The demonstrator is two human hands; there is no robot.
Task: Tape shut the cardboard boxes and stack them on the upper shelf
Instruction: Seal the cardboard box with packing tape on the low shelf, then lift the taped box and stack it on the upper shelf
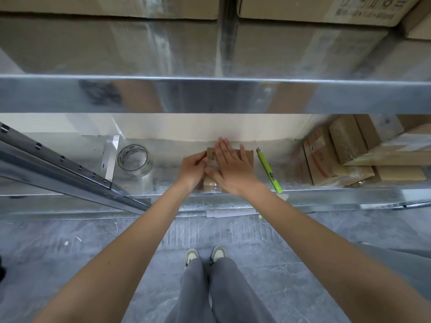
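A small cardboard box point(247, 155) lies on the lower metal shelf point(163, 178), mostly hidden under my hands. My right hand point(233, 166) lies flat on its top with straight fingers, pressing down on clear tape. My left hand point(193, 169) grips the box's left side with curled fingers. A roll of clear tape point(133, 159) stands on the shelf to the left. A lime-green utility knife point(269, 170) lies just right of the box. The upper shelf point(210, 94) runs across the view above, with large cardboard boxes point(303, 10) on it.
Several taped cardboard boxes point(338, 155) are piled at the right end of the lower shelf. A grey slotted upright point(58, 164) slants across the left. Below the shelf is grey floor point(70, 252) with my legs and shoes.
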